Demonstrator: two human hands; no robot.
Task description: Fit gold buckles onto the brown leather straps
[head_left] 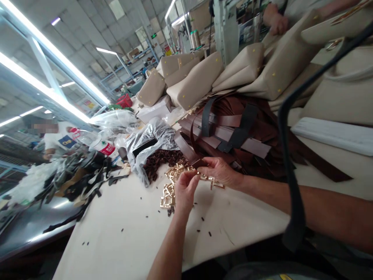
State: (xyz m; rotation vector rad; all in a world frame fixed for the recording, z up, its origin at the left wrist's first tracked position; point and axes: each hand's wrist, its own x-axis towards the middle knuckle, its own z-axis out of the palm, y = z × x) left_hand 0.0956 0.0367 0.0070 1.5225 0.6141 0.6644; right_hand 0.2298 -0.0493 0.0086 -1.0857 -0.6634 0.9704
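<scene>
My right hand (223, 171) pinches the end of a brown leather strap (185, 149) between thumb and fingers. Close against it, my left hand (186, 188) is closed in a pinch at the strap's end; what sits between its fingertips is too small to make out. Beneath and around both hands lies a pile of gold metal buckles (168, 194), a few of them by the right wrist. Just behind, small dark brown leather loops (159, 163) are heaped. A large bundle of brown straps (262, 128) spreads out beyond my right hand.
Beige handbags (201, 79) line the table's back. Clear plastic bags (154, 130) and a red-and-white tub (103, 147) stand left of the buckles. Small dark bits dot the white table (116, 249). A dark cord (287, 155) hangs in front. Co-workers are at far left and upper right.
</scene>
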